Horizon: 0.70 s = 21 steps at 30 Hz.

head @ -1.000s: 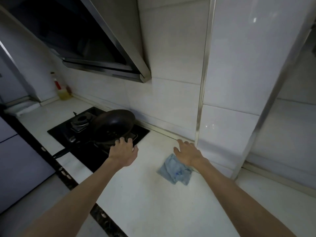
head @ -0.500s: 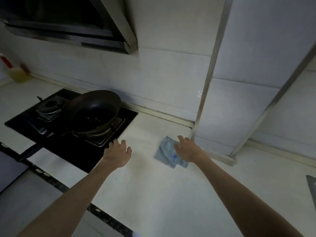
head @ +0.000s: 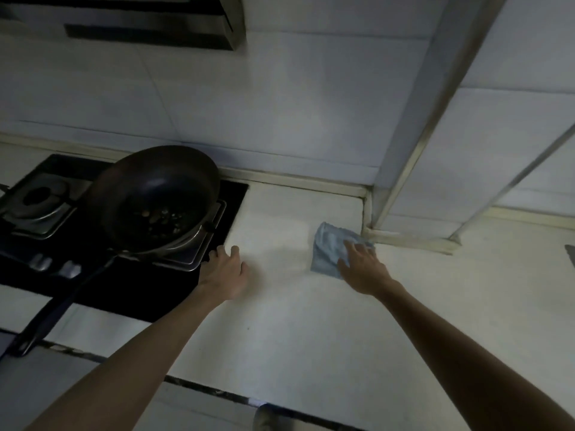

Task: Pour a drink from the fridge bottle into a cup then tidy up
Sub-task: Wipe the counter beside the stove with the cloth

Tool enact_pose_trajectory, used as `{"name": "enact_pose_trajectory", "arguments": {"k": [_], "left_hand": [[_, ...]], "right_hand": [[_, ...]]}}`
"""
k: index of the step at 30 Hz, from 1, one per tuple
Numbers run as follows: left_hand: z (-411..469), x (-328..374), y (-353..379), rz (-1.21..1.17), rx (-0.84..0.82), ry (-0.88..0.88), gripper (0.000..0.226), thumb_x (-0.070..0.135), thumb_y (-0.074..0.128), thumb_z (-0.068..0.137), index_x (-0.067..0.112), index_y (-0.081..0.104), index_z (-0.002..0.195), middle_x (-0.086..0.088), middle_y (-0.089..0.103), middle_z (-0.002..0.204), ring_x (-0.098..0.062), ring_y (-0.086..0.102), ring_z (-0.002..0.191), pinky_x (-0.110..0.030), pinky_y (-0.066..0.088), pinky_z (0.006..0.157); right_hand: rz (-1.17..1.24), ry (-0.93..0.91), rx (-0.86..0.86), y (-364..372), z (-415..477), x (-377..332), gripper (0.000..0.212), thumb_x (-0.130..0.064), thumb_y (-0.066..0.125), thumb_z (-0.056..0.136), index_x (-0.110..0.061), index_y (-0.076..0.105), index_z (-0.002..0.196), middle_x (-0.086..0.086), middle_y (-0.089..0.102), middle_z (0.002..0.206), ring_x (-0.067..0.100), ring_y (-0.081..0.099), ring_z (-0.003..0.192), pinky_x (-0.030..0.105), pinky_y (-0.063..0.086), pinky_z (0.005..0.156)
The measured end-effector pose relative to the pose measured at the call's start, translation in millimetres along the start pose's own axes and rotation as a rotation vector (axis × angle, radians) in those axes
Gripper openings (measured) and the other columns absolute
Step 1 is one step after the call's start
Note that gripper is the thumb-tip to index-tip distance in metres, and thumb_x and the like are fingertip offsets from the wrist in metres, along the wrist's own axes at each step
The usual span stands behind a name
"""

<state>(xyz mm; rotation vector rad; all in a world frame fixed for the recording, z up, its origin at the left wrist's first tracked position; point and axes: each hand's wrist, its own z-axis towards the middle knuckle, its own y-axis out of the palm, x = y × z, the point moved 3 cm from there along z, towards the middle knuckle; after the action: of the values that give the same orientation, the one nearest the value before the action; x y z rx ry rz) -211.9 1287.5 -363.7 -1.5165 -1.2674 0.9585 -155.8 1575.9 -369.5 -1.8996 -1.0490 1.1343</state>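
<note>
A light blue cloth [head: 331,247] is lying on the white tabletop [head: 311,321]; a black pan [head: 155,194] is sitting on the black hob [head: 124,278].

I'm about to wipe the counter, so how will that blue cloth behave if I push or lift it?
The blue cloth looks creased and folded, so it would probably droop limply when lifted. Lying flat on the smooth counter under the right hand, it should slide when pushed, perhaps bunching.

One head-worn wide-angle camera looks forward and steeply down at the tabletop [head: 295,337] from close range. It faces the tiled wall [head: 280,104]; the hob [head: 130,284] lies at frame left.
</note>
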Motion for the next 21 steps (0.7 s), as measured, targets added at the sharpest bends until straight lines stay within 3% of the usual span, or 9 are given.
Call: {"name": "enact_pose_trajectory", "arguments": {"k": [4, 8, 12, 17, 21], "left_hand": [[11, 0, 26, -0.014, 0.047, 0.076, 0.049, 0.033, 0.037, 0.097, 0.008, 0.037, 0.139, -0.018, 0.044, 0.134, -0.033, 0.047, 0.119, -0.039, 0.048, 0.084], [9, -6, 62, -0.047, 0.063, 0.113, 0.063, 0.032, 0.038, 0.097, 0.006, 0.023, 0.152, -0.022, 0.025, 0.156, -0.037, 0.028, 0.143, -0.044, 0.037, 0.11], [-1, -10, 96, -0.128, 0.105, 0.155, 0.066, 0.037, 0.029, 0.094, 0.011, 0.019, 0.154, -0.019, 0.014, 0.16, -0.034, 0.014, 0.149, -0.047, 0.023, 0.118], [0, -9, 117, -0.157, 0.127, 0.172, 0.068, 0.042, 0.021, 0.094, 0.016, 0.013, 0.156, -0.012, 0.003, 0.163, -0.028, 0.001, 0.151, -0.05, 0.01, 0.121], [0, -11, 120, -0.165, 0.136, 0.168, 0.068, 0.042, 0.022, 0.093, 0.017, 0.013, 0.156, -0.011, 0.003, 0.163, -0.027, 0.0, 0.151, -0.048, 0.007, 0.121]], "right_hand": [[-0.021, 0.018, 0.034, 27, -1, 6, 0.065, -0.045, 0.041, 0.098, -0.021, 0.013, 0.152, 0.012, 0.01, 0.16, 0.039, 0.015, 0.145, 0.059, 0.028, 0.113], [-0.035, 0.008, 0.102, 38, 9, 12, 0.067, -0.043, 0.042, 0.098, -0.018, 0.013, 0.153, 0.013, 0.009, 0.161, 0.036, 0.013, 0.146, 0.054, 0.026, 0.114], [0.002, -0.032, 0.182, 44, 29, 16, 0.066, -0.044, 0.038, 0.093, -0.019, 0.021, 0.152, 0.012, 0.019, 0.158, 0.034, 0.019, 0.144, 0.051, 0.025, 0.116], [-0.017, -0.042, 0.22, 56, 57, 18, 0.068, -0.049, 0.031, 0.092, -0.026, 0.016, 0.154, 0.011, 0.009, 0.162, 0.036, 0.006, 0.148, 0.058, 0.016, 0.117], [0.031, 0.051, 0.193, 70, 70, 13, 0.071, -0.051, 0.041, 0.097, -0.032, 0.003, 0.155, 0.008, -0.01, 0.163, 0.033, -0.012, 0.149, 0.065, 0.004, 0.116]]}}
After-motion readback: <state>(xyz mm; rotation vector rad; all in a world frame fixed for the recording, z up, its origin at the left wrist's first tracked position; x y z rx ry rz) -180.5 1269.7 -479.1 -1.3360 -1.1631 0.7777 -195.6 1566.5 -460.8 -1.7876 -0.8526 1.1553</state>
